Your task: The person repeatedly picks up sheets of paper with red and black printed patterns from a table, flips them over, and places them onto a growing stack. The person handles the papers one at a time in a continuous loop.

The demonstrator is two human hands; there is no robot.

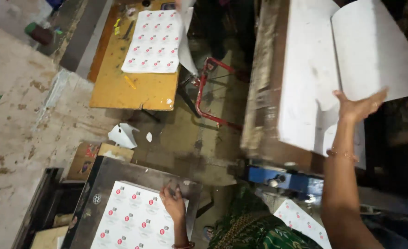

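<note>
My right hand (pixel 358 107) reaches up to a large blank white sheet (pixel 379 50) on the slanted bed of a machine (pixel 264 87), fingers spread against the sheet's lower edge. My left hand (pixel 172 203) rests palm down on a stack of white sheets printed with red round marks (pixel 132 221), near its upper right corner, on a dark metal table (pixel 116 170). Another printed sheet (pixel 301 221) lies low by my lap, beside my green patterned clothing (pixel 250 230).
A yellow wooden table (pixel 130 90) at the top carries another printed stack (pixel 153 41) and small tools. A red metal frame (pixel 208 92) stands beside it. Torn paper (pixel 123 134) lies on the floor. A blue machine part (pixel 287 180) sits below the bed.
</note>
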